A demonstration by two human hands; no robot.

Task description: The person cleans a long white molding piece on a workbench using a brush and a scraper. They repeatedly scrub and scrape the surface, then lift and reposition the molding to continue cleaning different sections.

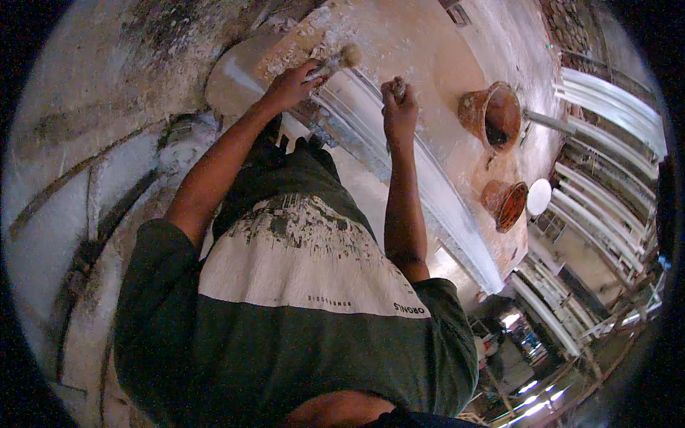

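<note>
"What is held by the left hand [291,87]?"

"A whitish piece [326,68] with a tan, rounded end is gripped in its fingers, above the far end of a long white strip [444,204]; what it is made of cannot be told."

"And the right hand [401,110]?"

"It is closed into a fist over the strip. A greyish wad [398,86] is clasped there, mostly hidden by the fingers."

"Where is the strip placed?"

"It is laid slantwise along the near edge of the table [435,39], and is crossed by the right forearm."

"What else is seen?"

"Pale scraps [303,44] are scattered beyond the left hand. Two brown buckets [479,113] are set to the right, with a white disc [539,197] just beside the nearer one. Farther right, white lengths [606,107] are stacked in rows."
</note>
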